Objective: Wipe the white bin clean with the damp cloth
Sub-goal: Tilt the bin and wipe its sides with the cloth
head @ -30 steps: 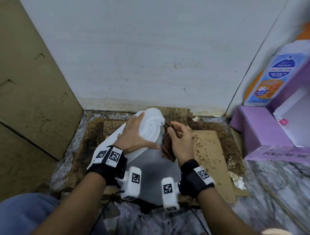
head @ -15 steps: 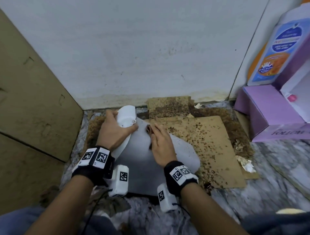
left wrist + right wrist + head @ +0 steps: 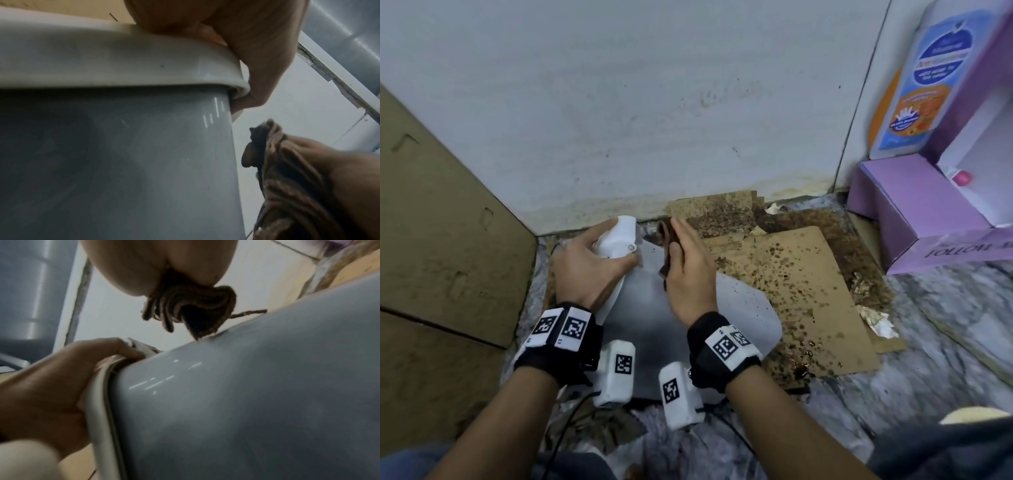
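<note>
Gripping the bin (image 3: 739, 308) by its rim, my left hand (image 3: 585, 270) has fingers curled over the white lip and thumb tucked under it; the left wrist view shows that lip (image 3: 123, 65) right against my palm, with the grey-looking wall running down below. The bin lies tipped on its side on the floor, its body stretching from my left hand back toward my wrists. Just to the right of that grip, my right hand (image 3: 688, 274) sits on the bin wall with fingers laid out fairly straight and close together, the brown cloth (image 3: 667, 240) bunched beneath them and poking out past the fingertips toward the wall (image 3: 654, 102). From the right wrist camera I see the cloth (image 3: 191, 311) in folds squeezed under my palm, one corner touching the bin's surface (image 3: 246, 402); whether the thumb closes round the cloth I cannot tell. Under the bin and out to the right of my right hand lies stained cardboard (image 3: 808, 291), spotted with dark flecks. Further right stands a purple box (image 3: 911, 219). To the left of my left hand a big brown carton (image 3: 441, 222) leans against the wall.
</note>
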A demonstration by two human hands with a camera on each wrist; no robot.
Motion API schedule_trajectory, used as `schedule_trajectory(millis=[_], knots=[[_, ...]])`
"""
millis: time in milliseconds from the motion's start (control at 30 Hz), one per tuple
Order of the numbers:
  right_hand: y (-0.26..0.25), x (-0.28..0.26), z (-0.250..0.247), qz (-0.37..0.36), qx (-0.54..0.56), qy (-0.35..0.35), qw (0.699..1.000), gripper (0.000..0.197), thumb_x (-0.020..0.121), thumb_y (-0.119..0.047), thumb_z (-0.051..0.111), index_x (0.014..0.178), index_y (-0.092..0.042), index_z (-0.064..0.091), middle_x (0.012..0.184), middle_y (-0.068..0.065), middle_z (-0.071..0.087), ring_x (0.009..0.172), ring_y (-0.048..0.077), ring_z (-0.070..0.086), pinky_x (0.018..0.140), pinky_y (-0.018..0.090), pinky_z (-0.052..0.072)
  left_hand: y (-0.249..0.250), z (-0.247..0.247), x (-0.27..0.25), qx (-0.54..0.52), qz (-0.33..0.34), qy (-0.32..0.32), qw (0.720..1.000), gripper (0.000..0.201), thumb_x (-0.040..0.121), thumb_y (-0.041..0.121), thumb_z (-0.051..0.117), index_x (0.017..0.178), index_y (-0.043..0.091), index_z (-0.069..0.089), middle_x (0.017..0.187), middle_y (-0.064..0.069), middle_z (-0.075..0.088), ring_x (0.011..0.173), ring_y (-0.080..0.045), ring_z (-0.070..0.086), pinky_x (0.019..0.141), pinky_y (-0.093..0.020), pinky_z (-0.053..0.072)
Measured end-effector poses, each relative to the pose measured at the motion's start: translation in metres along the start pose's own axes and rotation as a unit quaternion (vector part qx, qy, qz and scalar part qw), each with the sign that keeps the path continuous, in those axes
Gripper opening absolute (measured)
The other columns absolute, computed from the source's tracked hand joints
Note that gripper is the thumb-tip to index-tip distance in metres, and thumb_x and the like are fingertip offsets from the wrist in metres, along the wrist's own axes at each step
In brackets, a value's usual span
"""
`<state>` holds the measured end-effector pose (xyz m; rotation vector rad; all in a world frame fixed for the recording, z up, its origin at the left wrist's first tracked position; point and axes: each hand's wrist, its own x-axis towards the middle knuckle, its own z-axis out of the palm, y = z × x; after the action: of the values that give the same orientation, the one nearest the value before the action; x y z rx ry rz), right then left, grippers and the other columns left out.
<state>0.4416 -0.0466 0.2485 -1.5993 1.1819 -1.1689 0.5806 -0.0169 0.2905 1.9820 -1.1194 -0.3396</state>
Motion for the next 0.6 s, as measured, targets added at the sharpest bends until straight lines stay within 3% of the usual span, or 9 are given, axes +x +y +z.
schedule_trajectory(millis=[67,133,200,267,333,400,467,533,600], knots=[[-0.003,-0.004,0.007,0.001,-0.021,-0.086,0.996,0.042,0.103,-0.019,0.035,0.144,-0.016,0.039,0.155,-0.001,0.029,0.144,0.012,0.020,0.114,0.018,0.012,0.003,-0.002,0.002,-0.005,0.008,0.000,1.000,0.064,0.059,0.034,0.084,0.121,0.027,0.070,0.111,-0.001,0.073,0.096,-0.005,0.064,0.082,-0.014,0.045],[0.001,-0.009,0.011,-0.014,-0.083,-0.151,0.985,0.043,0.103,-0.025,0.033,0.146,-0.019,0.035,0.158,-0.002,0.022,0.146,0.014,0.011,0.118,0.025,0.009,0.002,-0.003,0.004,-0.014,0.017,0.001,1.000,0.058,0.068,0.019,0.085,0.123,0.022,0.068,0.116,-0.004,0.071,0.097,-0.005,0.061,0.075,-0.002,0.040],[0.006,-0.011,0.010,-0.028,-0.095,-0.161,0.982,0.043,0.103,-0.027,0.033,0.145,-0.020,0.036,0.157,-0.002,0.023,0.145,0.013,0.015,0.119,0.029,0.013,0.000,-0.005,0.003,-0.017,0.023,0.015,0.999,0.056,0.070,0.014,0.083,0.123,0.022,0.068,0.117,-0.004,0.070,0.098,-0.006,0.060,0.068,0.006,0.036],[0.009,-0.010,0.007,-0.030,-0.077,-0.155,0.984,0.041,0.102,-0.024,0.036,0.143,-0.021,0.043,0.154,-0.004,0.032,0.141,0.012,0.026,0.116,0.026,0.019,-0.004,-0.007,-0.001,-0.021,0.023,0.027,0.999,0.057,0.069,0.014,0.083,0.123,0.024,0.068,0.117,-0.002,0.071,0.097,-0.006,0.061,0.066,0.007,0.036],[0.012,-0.009,0.006,-0.051,-0.087,-0.133,0.986,0.039,0.100,-0.021,0.039,0.137,-0.019,0.051,0.146,-0.002,0.045,0.132,0.016,0.037,0.113,0.030,0.027,-0.007,-0.007,-0.005,-0.037,0.027,0.029,0.999,0.057,0.069,0.012,0.083,0.123,0.023,0.068,0.117,-0.001,0.070,0.099,-0.008,0.062,0.067,0.007,0.037],[0.013,-0.008,0.009,-0.081,-0.111,-0.101,0.985,0.041,0.097,-0.024,0.038,0.133,-0.017,0.054,0.131,0.000,0.056,0.117,0.020,0.043,0.103,0.037,0.035,-0.007,-0.007,-0.010,-0.053,0.040,0.026,0.997,0.058,0.067,0.014,0.085,0.122,0.023,0.068,0.117,0.001,0.068,0.104,-0.010,0.062,0.074,0.002,0.043],[0.011,-0.011,0.012,-0.100,-0.162,-0.086,0.978,0.047,0.095,-0.032,0.031,0.135,-0.019,0.050,0.126,-0.001,0.054,0.115,0.019,0.041,0.098,0.037,0.037,-0.010,-0.004,-0.012,-0.044,0.064,0.021,0.997,0.063,0.062,0.032,0.082,0.123,0.028,0.066,0.120,0.003,0.066,0.108,-0.013,0.062,0.088,-0.021,0.053],[0.009,-0.017,0.015,-0.100,-0.203,-0.103,0.969,0.048,0.098,-0.036,0.026,0.142,-0.022,0.041,0.141,-0.003,0.043,0.133,0.018,0.031,0.108,0.036,0.029,-0.013,-0.002,-0.011,-0.007,0.074,-0.003,0.997,0.076,0.058,0.050,0.072,0.131,0.032,0.058,0.124,0.002,0.059,0.113,-0.018,0.058,0.094,-0.039,0.051],[0.010,-0.020,0.014,-0.083,-0.179,-0.146,0.969,0.048,0.101,-0.035,0.024,0.148,-0.024,0.031,0.156,-0.003,0.024,0.145,0.014,0.014,0.117,0.033,0.014,-0.014,-0.001,-0.007,0.030,0.071,-0.037,0.996,0.089,0.058,0.062,0.067,0.140,0.036,0.047,0.123,0.000,0.046,0.113,-0.017,0.049,0.098,-0.034,0.042]])
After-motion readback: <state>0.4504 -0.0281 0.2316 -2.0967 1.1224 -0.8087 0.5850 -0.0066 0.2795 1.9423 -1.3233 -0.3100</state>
